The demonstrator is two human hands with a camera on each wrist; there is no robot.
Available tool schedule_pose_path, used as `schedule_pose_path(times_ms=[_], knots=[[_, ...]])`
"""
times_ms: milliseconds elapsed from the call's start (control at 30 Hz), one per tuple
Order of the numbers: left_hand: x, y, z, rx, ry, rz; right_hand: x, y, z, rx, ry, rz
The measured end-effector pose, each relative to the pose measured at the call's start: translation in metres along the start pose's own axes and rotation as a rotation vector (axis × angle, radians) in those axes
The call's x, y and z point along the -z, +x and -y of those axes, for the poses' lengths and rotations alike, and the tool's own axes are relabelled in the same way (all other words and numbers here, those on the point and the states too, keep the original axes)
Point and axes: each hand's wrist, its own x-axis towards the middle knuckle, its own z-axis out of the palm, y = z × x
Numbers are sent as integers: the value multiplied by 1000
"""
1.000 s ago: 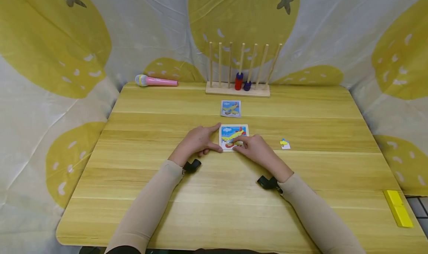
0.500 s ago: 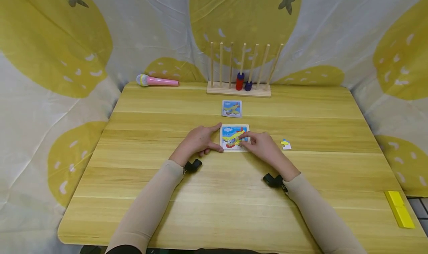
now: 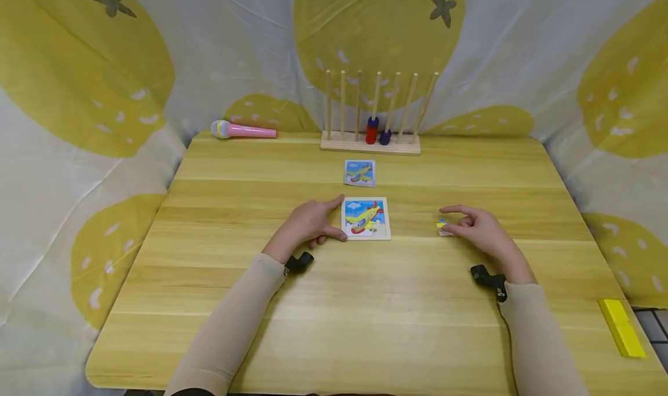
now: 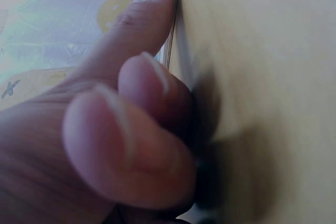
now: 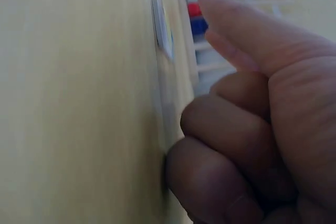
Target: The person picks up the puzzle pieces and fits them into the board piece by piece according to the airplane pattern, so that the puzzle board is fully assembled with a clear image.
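In the head view my left hand (image 3: 308,222) rests at the left side of a small jigsaw puzzle board (image 3: 388,225). Its thumb and forefinger are spread, touching the board near its two left corners; the remaining fingers curl below, as the left wrist view shows. On the board is a yellow and red airplane picture with a pale gap at the lower left. To the right, my right hand (image 3: 480,231) hovers over a loose puzzle piece (image 3: 440,225), partly hidden by the thumb. Thumb and forefinger stand apart with nothing visible between them.
Behind the board lies a matching airplane picture card (image 3: 360,173). A wooden peg rack (image 3: 339,144) with red and dark blue beads stands at the back. A pink toy microphone (image 3: 253,131) lies at the back left, a yellow block (image 3: 622,327) at the right edge.
My right hand has left the puzzle board and moved right to the loose piece, its thumb and forefinger parting. My left hand has stayed at the board's left side.
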Motion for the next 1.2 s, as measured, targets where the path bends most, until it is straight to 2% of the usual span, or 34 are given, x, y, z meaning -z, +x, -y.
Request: schedule_pose_path(times_ms=[233, 500, 767, 967, 1200], knots=[[0, 1, 0, 5, -10, -1, 14, -4, -5, -29, -60, 37], [2, 1, 0, 18, -22, -1, 15, -3, -2, -15, -149, 72], [2, -1, 0, 28, -27, -1, 11, -2, -1, -23, -166, 46], [1, -1, -1, 35, -36, 1, 5, -3, 3, 11, -153, 17], [1, -1, -2, 21, -24, 2, -14, 8, 27, 81, -146, 65]])
